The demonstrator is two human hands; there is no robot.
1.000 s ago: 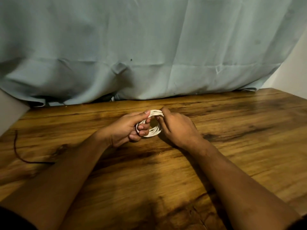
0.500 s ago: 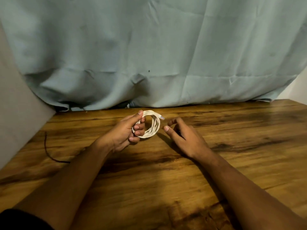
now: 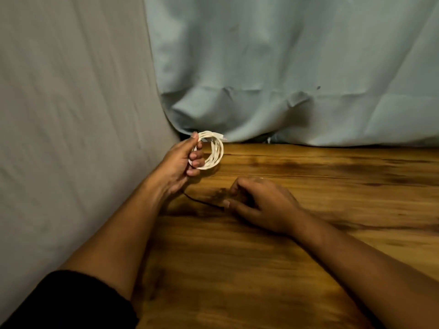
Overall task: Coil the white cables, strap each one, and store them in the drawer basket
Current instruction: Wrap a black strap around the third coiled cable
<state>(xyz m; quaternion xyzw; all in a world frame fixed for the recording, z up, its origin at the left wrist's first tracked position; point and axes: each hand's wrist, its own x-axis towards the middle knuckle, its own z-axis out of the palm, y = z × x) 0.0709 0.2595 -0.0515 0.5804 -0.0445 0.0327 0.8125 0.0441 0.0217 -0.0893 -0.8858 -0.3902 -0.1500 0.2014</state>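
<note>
**Head view.** My left grip (image 3: 180, 165) holds the coiled white cable (image 3: 217, 153) upright near the far left corner of the wooden worktop (image 3: 308, 269). The thumb lies on top of the loops and the fingers curl through the ring (one connector end juts from the top, toward the pale blue curtain (image 3: 285, 67)). My right grip (image 3: 261, 205) rests on the worktop with its fingers curled, at the end of a thin dark cord (image 3: 202, 201). Motion blur hides whether it pinches that cord.

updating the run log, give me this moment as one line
left hand: grips coiled white cable | right hand: at thin black cord on wooden table, grip unclear
</note>
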